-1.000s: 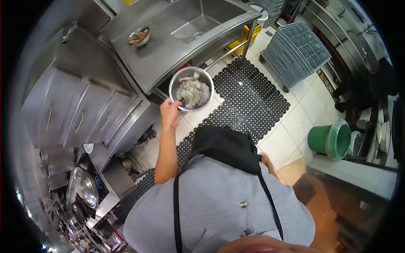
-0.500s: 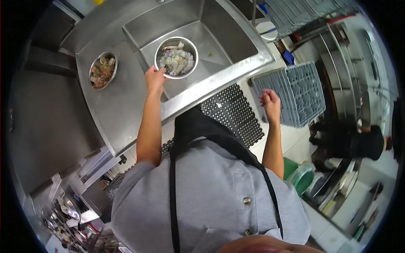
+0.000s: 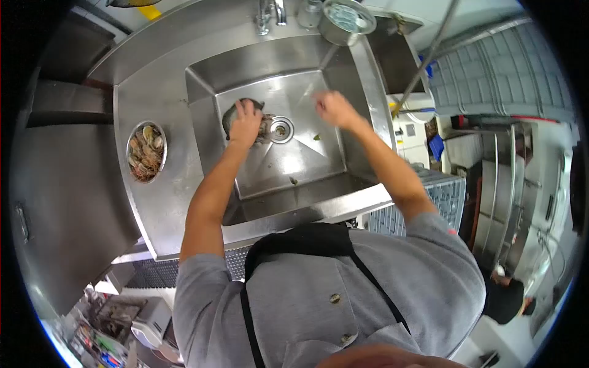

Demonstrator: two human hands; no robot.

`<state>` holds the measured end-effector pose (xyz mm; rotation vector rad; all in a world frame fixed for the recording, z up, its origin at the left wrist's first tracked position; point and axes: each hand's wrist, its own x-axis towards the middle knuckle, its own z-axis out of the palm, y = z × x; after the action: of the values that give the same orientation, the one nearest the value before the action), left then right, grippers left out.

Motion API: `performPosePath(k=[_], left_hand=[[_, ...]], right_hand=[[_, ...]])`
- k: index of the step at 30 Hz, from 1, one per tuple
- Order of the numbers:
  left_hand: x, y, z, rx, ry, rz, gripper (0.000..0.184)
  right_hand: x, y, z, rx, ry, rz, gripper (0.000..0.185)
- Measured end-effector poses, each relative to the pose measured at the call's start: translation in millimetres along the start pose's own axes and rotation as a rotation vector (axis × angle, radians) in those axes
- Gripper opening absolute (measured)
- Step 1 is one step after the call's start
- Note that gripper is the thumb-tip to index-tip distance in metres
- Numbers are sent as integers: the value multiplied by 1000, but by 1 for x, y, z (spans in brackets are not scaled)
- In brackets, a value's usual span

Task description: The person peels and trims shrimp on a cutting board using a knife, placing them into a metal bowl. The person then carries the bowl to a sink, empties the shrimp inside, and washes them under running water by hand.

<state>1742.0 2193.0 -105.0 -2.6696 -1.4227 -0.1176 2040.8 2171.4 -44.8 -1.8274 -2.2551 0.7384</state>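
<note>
My left hand (image 3: 245,124) reaches into the steel sink (image 3: 294,165), its fingers over the rim of a tilted metal bowl (image 3: 230,118) that it largely covers. Greyish seafood (image 3: 266,130) shows beside that hand, close to the drain (image 3: 281,129). Over the right part of the sink is my right hand (image 3: 334,109), touching nothing visible; its fingers look bent but are smeared by motion. On the left counter stands another metal bowl (image 3: 130,150) with orange and pale shellfish (image 3: 146,153).
A faucet (image 3: 264,18) rises behind the sink, with a metal pot (image 3: 336,32) and a glass jar (image 3: 308,13) to its right. Small green scraps (image 3: 293,181) lie in the basin. Grey racks (image 3: 448,199) stand at the right. A person in black (image 3: 504,300) is at the lower right.
My left hand has lowered the bowl into the sink and tilted it. My right hand has come up from beside the counter to over the basin. The view has moved closer to the sink.
</note>
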Motion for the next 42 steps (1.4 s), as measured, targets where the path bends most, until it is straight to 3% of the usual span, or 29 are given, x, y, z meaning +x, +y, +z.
performPosePath(k=[1, 3, 4, 5, 6, 7, 8, 9, 10, 12, 13, 14, 15, 16, 18, 20, 21, 23, 25, 27, 28, 29, 31, 33, 35, 37, 38, 40, 42], left_hand=[[10, -9, -15, 18, -11, -27, 14], [20, -25, -35, -321, 39, -507, 14], [16, -30, -26, -338, 248, -574, 13], [9, -34, -16, -320, 226, -606, 13], [2, -40, -5, -566, 167, -781, 12], [-4, -46, -1, -814, 119, -944, 14], [-6, -43, -13, -1337, 130, -1155, 19], [-4, -40, -14, -1333, 128, -1164, 19], [-4, -36, -13, -1530, 175, -1200, 19], [-2, -22, -19, -1755, 240, -1243, 20], [1, -17, -25, -1765, 244, -1253, 21], [2, -11, -21, -1794, 275, -1268, 19], [6, -9, -19, -1822, 321, -1276, 17], [7, -4, -24, -1868, 352, -1265, 17], [11, -5, -25, -1908, 411, -1239, 17], [7, 0, -8, -1914, 512, -1176, 17], [-1, 6, -12, -1916, 511, -1200, 17], [0, 0, -37, -1765, 545, -1215, 17], [-35, -8, -63, -1762, 716, -1309, 23], [-96, -33, -88, -1846, 1019, -1325, 28], [-141, -68, -68, -1806, 986, -1375, 29], [-153, -87, -84, -1770, 1163, -1539, 30], [-170, -130, -82, -1660, 1206, -1529, 28], [-172, -163, -73, -1598, 1118, -1432, 29], [-155, -177, -70, -1599, 994, -1439, 29], [-137, -187, -76, -1582, 891, -1449, 30], [-126, -187, -82, -1654, 865, -1397, 31], [-113, -179, -97, -1712, 845, -1347, 31], [-113, -159, -115, -1663, 748, -1353, 37]], right_hand=[[46, -4, -21, -94, 81, -61, 37], [130, -26, -56, -140, 439, -164, 37], [168, -38, -74, -266, 432, -163, 33], [179, -63, -98, -138, 518, -158, 33], [204, -61, -107, -254, 261, -139, 37], [271, -24, -74, -91, 248, 15, 39], [324, 15, -32, -505, 393, -86, 44], [350, 44, -1, -926, 537, -186, 50], [345, 53, 11, -926, 530, -196, 50], [318, 53, 28, 24, 601, -58, 69], [293, 29, 10, -435, 289, -65, 54], [274, 10, -3, -632, 214, -110, 49], [256, -6, -15, -824, 148, -170, 46], [241, -6, -6, -750, 303, -238, 50], [183, -43, 5, -471, 395, -63, 54], [149, -66, -11, 423, -258, 315, 52], [140, -61, 0, 416, -277, 319, 52], [128, -44, 24, 838, -253, 365, 45], [124, -37, 31, 908, -164, 416, 40], [125, -39, 35, 988, -69, 476, 35], [123, -42, 39, 1052, 13, 467, 37], [118, -40, 44, 1107, 91, 464, 40], [129, -19, 50, 1053, 47, 528, 45], [124, -19, 37, 1004, 16, 578, 51], [107, -65, 4, 584, 99, 476, 61], [107, -77, 12, -189, 90, -56, 62], [103, -89, 18, -281, 116, -133, 59], [91, -127, 18, -363, 143, -221, 58], [86, -155, 18, -63, 252, -354, 57]])
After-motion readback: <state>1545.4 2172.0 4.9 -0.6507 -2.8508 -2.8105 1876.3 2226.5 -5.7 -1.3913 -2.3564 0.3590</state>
